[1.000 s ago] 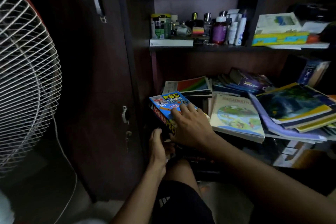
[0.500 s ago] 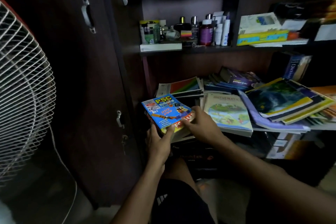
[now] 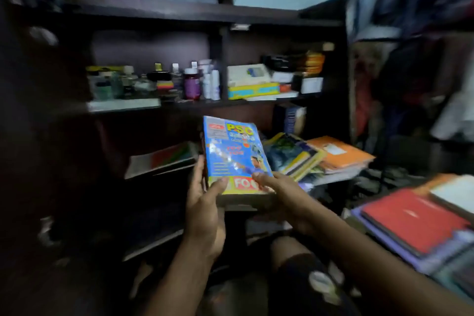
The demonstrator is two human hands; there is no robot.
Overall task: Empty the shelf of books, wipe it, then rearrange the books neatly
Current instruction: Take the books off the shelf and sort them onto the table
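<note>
A thick blue PSC book [image 3: 234,151] is lifted in front of the dark wooden shelf [image 3: 195,104]. My left hand [image 3: 205,210] grips its lower left edge, thumb on the cover. My right hand [image 3: 284,196] holds its lower right corner from below, with fingers over the cover. On the middle shelf, a book with a rainbow cover [image 3: 164,159] lies at the left, and a messy heap of books [image 3: 295,155] with an orange notebook [image 3: 341,152] lies at the right. A dark dictionary [image 3: 289,119] leans at the back. The picture is blurred.
The upper shelf carries bottles [image 3: 192,84] and small boxes, plus a yellow-blue box [image 3: 252,90]. At the right, a separate stack with a red book [image 3: 413,220] on top lies beside me. Clothes [image 3: 436,79] hang at far right. My knees are below.
The PSC book came off the shelf pile and rose, held upright between both hands. The view swung right: the fan and cupboard door dropped out and the stack with the red book appeared.
</note>
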